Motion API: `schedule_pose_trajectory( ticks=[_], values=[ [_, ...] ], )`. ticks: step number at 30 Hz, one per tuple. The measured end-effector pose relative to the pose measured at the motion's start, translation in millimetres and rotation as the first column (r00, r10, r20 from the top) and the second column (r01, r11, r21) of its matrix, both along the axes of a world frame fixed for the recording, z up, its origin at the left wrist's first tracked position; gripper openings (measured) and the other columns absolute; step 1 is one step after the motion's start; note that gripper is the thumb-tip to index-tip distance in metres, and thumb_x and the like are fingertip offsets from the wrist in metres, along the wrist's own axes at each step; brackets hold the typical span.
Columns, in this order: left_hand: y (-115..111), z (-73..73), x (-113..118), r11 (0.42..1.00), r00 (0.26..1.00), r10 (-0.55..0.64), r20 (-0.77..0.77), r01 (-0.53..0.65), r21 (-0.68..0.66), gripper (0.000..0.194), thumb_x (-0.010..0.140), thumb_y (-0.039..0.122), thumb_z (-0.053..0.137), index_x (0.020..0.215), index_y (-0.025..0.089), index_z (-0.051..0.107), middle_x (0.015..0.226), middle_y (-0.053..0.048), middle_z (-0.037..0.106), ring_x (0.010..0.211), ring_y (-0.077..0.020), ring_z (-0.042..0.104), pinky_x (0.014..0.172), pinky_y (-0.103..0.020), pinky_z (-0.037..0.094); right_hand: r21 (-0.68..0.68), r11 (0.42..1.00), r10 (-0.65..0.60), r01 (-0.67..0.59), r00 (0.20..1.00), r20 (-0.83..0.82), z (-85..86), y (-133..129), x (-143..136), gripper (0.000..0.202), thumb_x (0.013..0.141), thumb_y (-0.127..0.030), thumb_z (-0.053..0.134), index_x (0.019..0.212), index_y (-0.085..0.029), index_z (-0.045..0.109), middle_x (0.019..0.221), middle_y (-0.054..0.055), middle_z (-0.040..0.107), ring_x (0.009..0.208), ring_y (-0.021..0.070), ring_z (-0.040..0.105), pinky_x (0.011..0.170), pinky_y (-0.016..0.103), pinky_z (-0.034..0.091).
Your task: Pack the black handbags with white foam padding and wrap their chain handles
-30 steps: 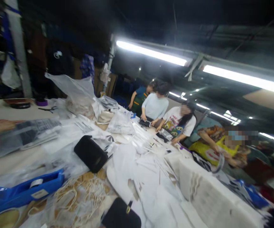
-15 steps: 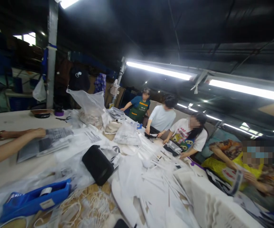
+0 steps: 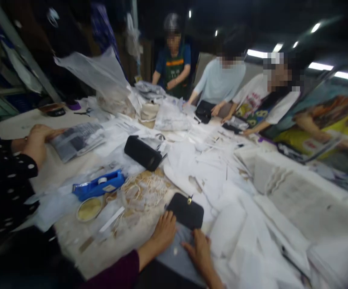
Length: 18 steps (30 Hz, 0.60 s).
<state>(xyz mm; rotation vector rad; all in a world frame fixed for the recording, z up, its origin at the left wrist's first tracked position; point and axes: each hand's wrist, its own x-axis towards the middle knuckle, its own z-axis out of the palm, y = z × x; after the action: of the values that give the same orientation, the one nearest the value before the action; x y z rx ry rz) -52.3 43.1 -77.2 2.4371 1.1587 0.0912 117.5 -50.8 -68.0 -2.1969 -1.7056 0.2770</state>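
A small black bag with a gold clasp [image 3: 186,210] lies at the front of the table. My left hand [image 3: 164,230] is at its lower left corner, fingers together and closed on the edge of a clear plastic bag [image 3: 178,249]. My right hand [image 3: 200,249] is at the black bag's lower right edge, over the plastic, with thumb and fingers apart. The plastic spreads between my hands, below the black bag. Some blur hides the exact contact of the fingertips.
A blue tape dispenser [image 3: 100,185], a tape roll [image 3: 89,208] and white cords [image 3: 145,188] lie to the left. Farther back is another black bag [image 3: 143,152]. Stacked white foam [image 3: 300,188] stands right. A co-worker's hands [image 3: 39,134] touch a packed bag; several people stand beyond.
The view has tilted down and shifted. My two hands and the clasped black bag now show at the front. The co-worker at the far left has moved a hand on the packed bag.
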Motion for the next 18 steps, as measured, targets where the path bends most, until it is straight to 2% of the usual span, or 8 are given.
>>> schedule_pose_trajectory(
  ticks=[2, 4, 7, 10, 13, 18],
  values=[
    [3, 7.0, 5, 0.999, 0.999, -0.031, -0.011, 0.031, 0.029, 0.028, 0.093, 0.022, 0.035, 0.111, 0.014, 0.055, 0.118, -0.013, 0.054, 0.115, -0.0280, 0.046, 0.097, -0.046, 0.037, -0.119, 0.992, -0.036, 0.035, 0.999, -0.011, -9.3, -11, -3, 0.037, 0.079, -0.056, 0.058, 0.090, -0.021, 0.059, 0.093, 0.009, 0.063, 0.092, 0.0271, 0.059, 0.084, 0.043, 0.041],
    [7, 10.3, 11, 0.997, 0.997, -0.069, -0.029, 0.070, 0.015, 0.022, 0.092, 0.022, 0.036, 0.102, 0.016, 0.055, 0.107, -0.011, 0.055, 0.105, -0.0265, 0.047, 0.091, -0.043, 0.039, -0.167, 0.985, -0.036, 0.032, 0.999, -0.018, -13.6, -14, -1, 0.037, 0.082, -0.056, 0.053, 0.091, -0.020, 0.058, 0.095, 0.009, 0.061, 0.093, 0.0266, 0.057, 0.085, 0.042, 0.038],
    [10, 14.9, 11, 0.994, 0.994, -0.107, -0.037, 0.107, 0.007, 0.019, 0.092, 0.025, 0.038, 0.099, 0.017, 0.053, 0.101, -0.009, 0.053, 0.100, -0.0256, 0.045, 0.088, -0.042, 0.038, -0.174, 0.984, -0.036, 0.032, 0.999, -0.017, -10.3, -11, 2, 0.034, 0.086, -0.054, 0.048, 0.089, -0.021, 0.057, 0.095, 0.007, 0.060, 0.094, 0.0254, 0.055, 0.086, 0.041, 0.035],
    [9, 15.5, 6, 0.996, 0.996, -0.084, -0.024, 0.085, 0.017, 0.020, 0.093, 0.026, 0.038, 0.102, 0.017, 0.053, 0.104, -0.009, 0.054, 0.104, -0.0255, 0.045, 0.092, -0.043, 0.036, -0.147, 0.989, -0.042, 0.033, 0.997, -0.058, -3.9, -10, 0, 0.033, 0.085, -0.054, 0.051, 0.089, -0.021, 0.056, 0.090, 0.005, 0.062, 0.091, 0.0243, 0.056, 0.086, 0.040, 0.033],
    [7, 5.1, 4, 0.999, 0.999, -0.042, -0.001, 0.042, 0.003, 0.026, 0.094, 0.026, 0.036, 0.110, 0.018, 0.054, 0.111, -0.008, 0.056, 0.114, -0.0269, 0.043, 0.098, -0.046, 0.034, -0.098, 0.995, -0.040, 0.028, 0.992, -0.123, -8.2, -13, -1, 0.035, 0.081, -0.056, 0.055, 0.093, -0.023, 0.054, 0.093, 0.005, 0.065, 0.088, 0.0233, 0.058, 0.084, 0.037, 0.035],
    [11, -17.7, 1, 0.993, 1.000, -0.024, -0.005, 0.023, -0.113, 0.043, 0.091, 0.038, 0.043, 0.131, 0.023, 0.048, 0.136, -0.009, 0.050, 0.131, -0.0309, 0.036, 0.108, -0.054, 0.030, -0.074, 0.997, -0.025, 0.019, 0.997, -0.078, -37.0, -13, 4, 0.035, 0.080, -0.052, 0.059, 0.101, -0.025, 0.056, 0.097, 0.006, 0.067, 0.090, 0.0265, 0.062, 0.083, 0.039, 0.040]
  ],
)
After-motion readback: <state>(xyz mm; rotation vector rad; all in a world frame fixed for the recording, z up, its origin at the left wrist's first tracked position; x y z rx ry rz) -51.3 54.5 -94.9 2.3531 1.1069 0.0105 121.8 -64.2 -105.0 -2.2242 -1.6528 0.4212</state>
